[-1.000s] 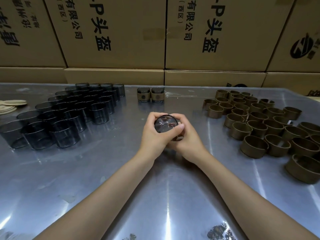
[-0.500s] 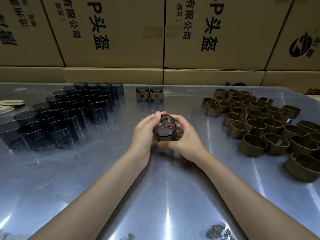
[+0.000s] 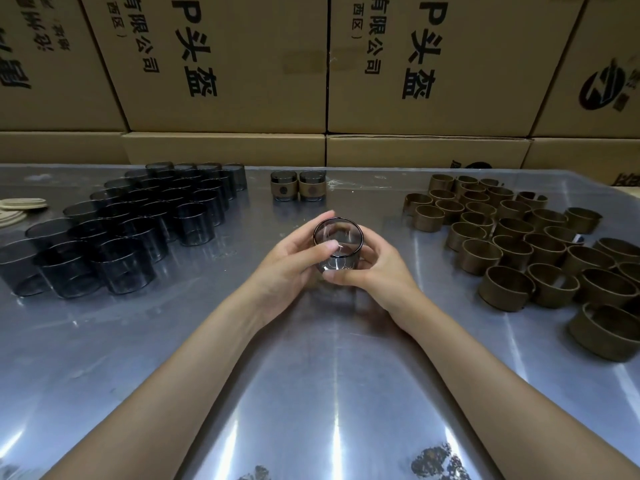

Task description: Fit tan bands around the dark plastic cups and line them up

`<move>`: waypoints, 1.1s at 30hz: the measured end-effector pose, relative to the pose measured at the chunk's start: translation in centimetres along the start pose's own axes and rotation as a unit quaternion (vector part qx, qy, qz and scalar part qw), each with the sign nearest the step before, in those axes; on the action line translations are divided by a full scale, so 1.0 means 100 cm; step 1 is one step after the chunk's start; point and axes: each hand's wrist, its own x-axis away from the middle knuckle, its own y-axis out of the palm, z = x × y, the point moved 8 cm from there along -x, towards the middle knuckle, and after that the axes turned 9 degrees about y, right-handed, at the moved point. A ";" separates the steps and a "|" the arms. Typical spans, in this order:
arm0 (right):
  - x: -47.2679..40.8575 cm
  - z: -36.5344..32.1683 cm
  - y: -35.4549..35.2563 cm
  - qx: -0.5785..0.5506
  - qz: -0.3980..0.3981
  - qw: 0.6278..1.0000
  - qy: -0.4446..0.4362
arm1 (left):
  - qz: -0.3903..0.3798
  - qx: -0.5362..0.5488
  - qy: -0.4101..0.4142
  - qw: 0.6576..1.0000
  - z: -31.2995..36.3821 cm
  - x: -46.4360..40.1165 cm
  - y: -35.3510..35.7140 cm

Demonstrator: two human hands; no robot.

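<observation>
I hold one dark plastic cup (image 3: 337,249) between my two hands, mouth up: my left hand (image 3: 291,265) curls round its left wall with the thumb on the near rim, and my right hand (image 3: 375,271) wraps its lower right side. I cannot tell if a tan band is under my fingers. The cup looks light, stiff and smooth, probably slippery, so I would grip the side wall, not the thin rim.

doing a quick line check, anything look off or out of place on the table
Nothing stands out. Bare cups stand upright, loose bands sit grouped, two banded cups stand side by side, and both hands hold one cup.
</observation>
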 end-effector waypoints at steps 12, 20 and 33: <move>0.001 0.002 0.015 0.062 -0.012 0.996 -0.063 | 0.144 -0.284 0.118 0.940 0.014 0.006 -0.001; 0.001 0.001 0.004 0.054 0.036 0.998 0.010 | 0.115 -0.148 0.025 0.982 0.001 0.003 -0.004; 0.018 0.005 0.034 -0.310 -0.193 0.902 0.229 | 0.052 -0.480 0.284 0.828 0.056 0.018 0.030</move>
